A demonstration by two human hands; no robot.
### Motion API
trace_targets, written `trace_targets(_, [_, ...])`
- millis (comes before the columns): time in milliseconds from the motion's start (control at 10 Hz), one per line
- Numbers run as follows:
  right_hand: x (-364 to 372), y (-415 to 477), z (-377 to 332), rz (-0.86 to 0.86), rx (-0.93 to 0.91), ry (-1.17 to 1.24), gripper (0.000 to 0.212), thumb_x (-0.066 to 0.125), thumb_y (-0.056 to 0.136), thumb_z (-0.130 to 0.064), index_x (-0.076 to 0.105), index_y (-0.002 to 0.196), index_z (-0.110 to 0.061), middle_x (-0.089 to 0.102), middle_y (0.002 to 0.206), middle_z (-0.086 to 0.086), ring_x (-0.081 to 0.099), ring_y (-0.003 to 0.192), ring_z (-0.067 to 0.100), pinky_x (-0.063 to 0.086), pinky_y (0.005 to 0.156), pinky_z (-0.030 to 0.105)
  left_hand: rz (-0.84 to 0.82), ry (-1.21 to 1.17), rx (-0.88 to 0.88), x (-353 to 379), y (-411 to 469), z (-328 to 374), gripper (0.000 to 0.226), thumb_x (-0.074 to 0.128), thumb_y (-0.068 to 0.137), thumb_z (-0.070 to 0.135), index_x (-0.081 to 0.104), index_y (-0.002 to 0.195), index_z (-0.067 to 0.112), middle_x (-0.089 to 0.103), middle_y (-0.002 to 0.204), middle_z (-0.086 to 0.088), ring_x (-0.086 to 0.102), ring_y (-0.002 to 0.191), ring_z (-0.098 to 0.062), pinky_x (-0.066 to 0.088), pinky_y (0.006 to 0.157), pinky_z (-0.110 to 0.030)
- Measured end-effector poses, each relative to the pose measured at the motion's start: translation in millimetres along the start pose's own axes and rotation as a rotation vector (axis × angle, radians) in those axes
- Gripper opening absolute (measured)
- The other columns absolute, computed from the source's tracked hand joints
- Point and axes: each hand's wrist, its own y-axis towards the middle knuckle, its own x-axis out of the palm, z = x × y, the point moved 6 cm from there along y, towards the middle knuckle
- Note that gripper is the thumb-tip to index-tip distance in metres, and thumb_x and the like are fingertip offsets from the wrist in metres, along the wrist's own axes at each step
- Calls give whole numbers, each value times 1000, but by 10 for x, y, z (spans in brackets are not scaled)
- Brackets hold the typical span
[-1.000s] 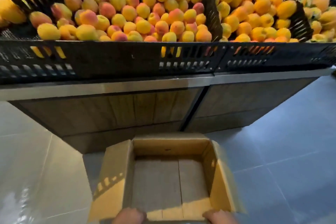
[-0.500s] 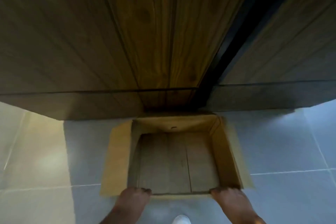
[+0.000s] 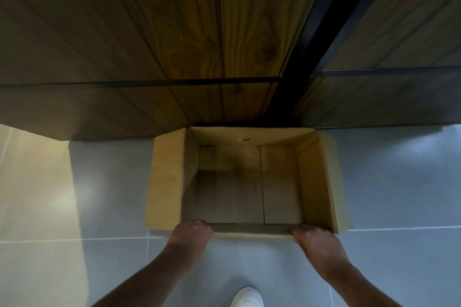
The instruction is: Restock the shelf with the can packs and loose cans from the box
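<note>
On box (image 3: pixel 314 182) rim, both hands (image 3: pixel 190 235)

An open brown cardboard box (image 3: pixel 249 182) is sitting on the grey tiled floor (image 3: pixel 399 182). Its far side is lying right up against the bottom of the dark wooden cabinet (image 3: pixel 174 32), which is standing behind it. The left hand (image 3: pixel 190 234) is holding the near edge of the box at its left end, and the right hand (image 3: pixel 315 240) is holding the same edge at its right end. A white shoe tip (image 3: pixel 247 297) is resting on the floor in front of the box, between the two arms.
</note>
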Motion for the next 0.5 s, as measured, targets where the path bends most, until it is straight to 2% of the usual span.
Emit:
trace_targets(100, [100, -7, -12, 37, -4, 35, 34, 47, 98, -31, 56, 129, -40, 64, 124, -11, 64, 108, 15, 51, 87, 29, -17, -79, -49, 141, 24, 26, 41, 45, 92, 5, 57, 129, 19, 63, 124, -9, 62, 114, -29, 52, 91, -38])
trace_targets(200, [105, -29, -9, 82, -6, 43, 35, 52, 94, -34, 58, 128, -39, 64, 124, -11, 61, 110, 13, 51, 91, 28, 0, -113, -92, 168, 7, 23, 39, 46, 90, 6, 59, 124, 18, 66, 119, -9, 65, 109, -29, 55, 88, -39])
trace_targets(300, [18, -98, -73, 57, -57, 44, 47, 56, 90, -44, 52, 136, -35, 58, 134, -11, 52, 124, 14, 44, 104, 30, 52, -132, -102, 77, -83, 27, 38, 48, 90, 14, 58, 126, 19, 65, 121, -5, 63, 111, -25, 55, 89, -37])
trace_targets(400, [-202, -163, -147, 77, -77, -15, 62, 64, 84, -51, 50, 141, -29, 55, 140, -6, 50, 131, 19, 41, 110, 37, 103, -202, -112, -182, -249, -5, 42, 52, 92, 19, 53, 134, 20, 59, 130, -2, 58, 118, -21, 51, 94, -32])
trace_targets(500, [-571, -230, -223, 198, -77, -1, 64, 80, 65, -53, 66, 122, -27, 69, 119, -2, 66, 111, 21, 54, 92, 39, 235, -256, -172, -546, -504, -73, 44, 52, 94, 19, 50, 138, 19, 57, 132, -4, 57, 118, -20, 50, 94, -30])
